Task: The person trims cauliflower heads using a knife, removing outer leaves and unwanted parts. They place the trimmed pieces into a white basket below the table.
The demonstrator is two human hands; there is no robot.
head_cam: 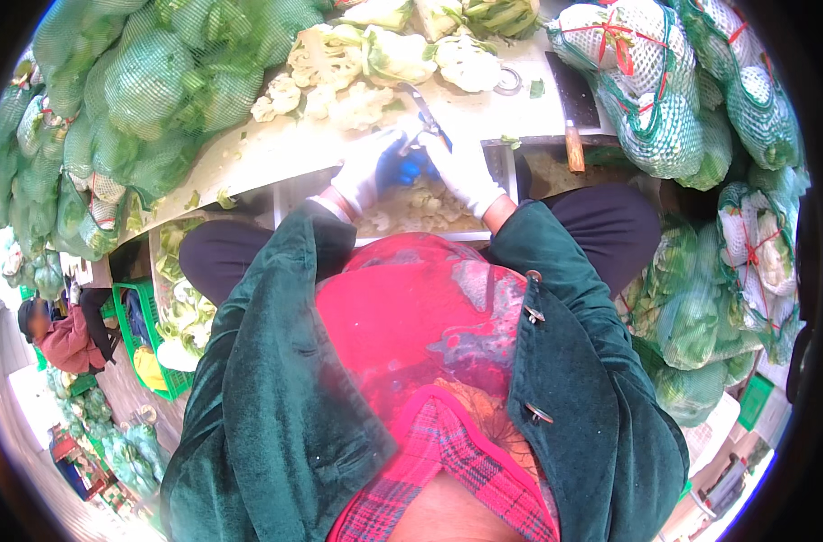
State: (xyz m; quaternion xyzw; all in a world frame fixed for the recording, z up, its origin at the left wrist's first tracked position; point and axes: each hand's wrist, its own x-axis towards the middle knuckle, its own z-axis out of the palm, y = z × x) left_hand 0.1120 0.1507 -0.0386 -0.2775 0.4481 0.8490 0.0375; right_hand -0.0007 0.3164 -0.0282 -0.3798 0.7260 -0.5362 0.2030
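Note:
My left hand (364, 173) and my right hand (462, 173) wear white gloves with blue on the palm side and almost meet at the table's near edge. A slim knife (418, 101) slants up and left from my right fingers, its dark handle end against them. Glare washes out the fingertips, so whether my left hand holds a small piece is unclear. Below both hands, a white-rimmed tray (513, 169) in my lap contains many small cauliflower florets (418, 210). Cut cauliflower pieces (357, 105) and larger cauliflower heads (466, 61) lie beyond my hands.
Net bags of vegetables (147, 74) pile up at left, and foam-wrapped bundles (642, 88) at right. A wooden-handled cleaver (574, 146) lies over the table edge (201, 183). A metal ring (508, 80) sits nearby. A green crate (174, 379) and a seated person (73, 335) are at left.

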